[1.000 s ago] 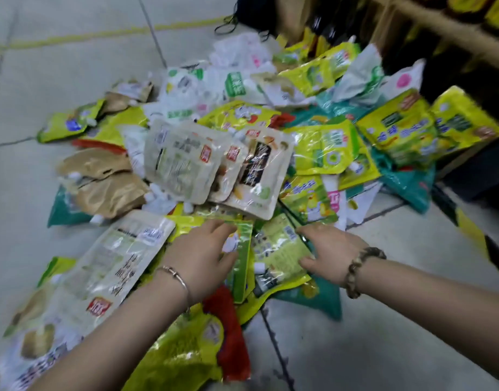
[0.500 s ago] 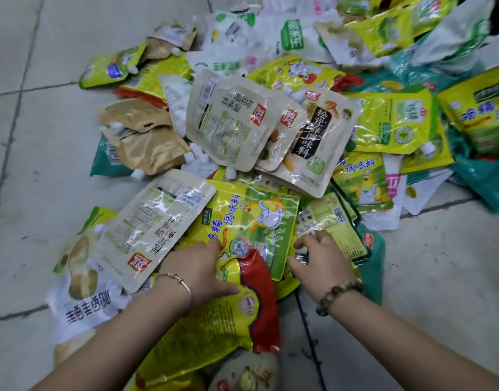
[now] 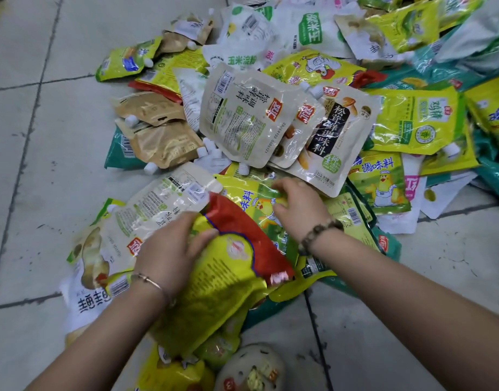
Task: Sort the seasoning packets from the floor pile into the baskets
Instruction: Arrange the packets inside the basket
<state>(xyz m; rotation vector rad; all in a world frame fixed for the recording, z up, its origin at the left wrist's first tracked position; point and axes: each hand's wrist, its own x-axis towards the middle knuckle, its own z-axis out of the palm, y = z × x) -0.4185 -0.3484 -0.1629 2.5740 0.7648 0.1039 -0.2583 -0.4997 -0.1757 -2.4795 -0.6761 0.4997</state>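
Slippage is judged likely, since pouch point(image 3: 223, 280) is gripped by left hand point(image 3: 169, 249) and yellow packet point(image 3: 252, 200) is pinched by right hand point(image 3: 297, 211) atop floor pile point(image 3: 270, 122), where glossy overlapped neighbours point(image 3: 163, 201) may be dragged along.

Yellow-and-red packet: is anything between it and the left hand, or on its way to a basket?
Nothing visible: the left hand grips the yellow-and-red packet, which lies atop the pile. No basket is in view, so that path cannot be judged.

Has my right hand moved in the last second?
Yes, the right hand moved forward and left, toward the white plastic pouch with the black label.
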